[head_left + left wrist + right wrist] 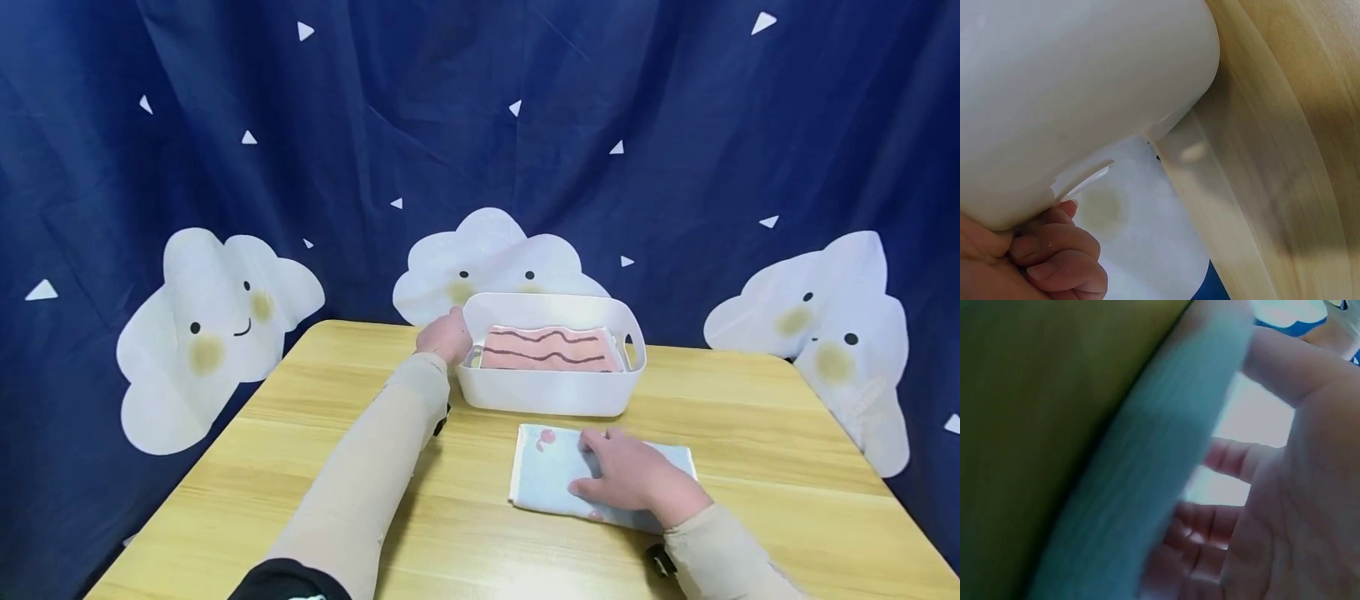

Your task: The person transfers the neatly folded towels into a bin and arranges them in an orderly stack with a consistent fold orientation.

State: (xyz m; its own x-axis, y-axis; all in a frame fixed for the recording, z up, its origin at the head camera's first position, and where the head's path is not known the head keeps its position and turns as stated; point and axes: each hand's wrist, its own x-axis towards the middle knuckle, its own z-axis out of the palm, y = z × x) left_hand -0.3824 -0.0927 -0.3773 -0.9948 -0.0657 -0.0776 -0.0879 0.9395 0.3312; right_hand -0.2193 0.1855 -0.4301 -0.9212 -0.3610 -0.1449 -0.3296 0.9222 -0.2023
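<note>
At the back of the table stands a white plastic basket [540, 393]. My left hand [447, 336] grips its left end at the rim; the left wrist view shows the fingers [1063, 247] curled there against the basket's wall [1085, 81]. Inside the basket lies a folded pink towel [551, 348] with dark wavy stripes. In front of it, flat on the table, is a folded light-blue towel [547, 475] with pink prints. My right hand [633, 473] rests on this towel, thumb and fingers spread apart. Up close, the right wrist view shows the fingertips touching the blue towel's surface [1147, 444].
The wooden table [450, 517] has rounded back corners. Behind it hangs a dark blue curtain [465, 108] with white triangles and smiling clouds. The basket's right end has a handle opening, near the table's back edge.
</note>
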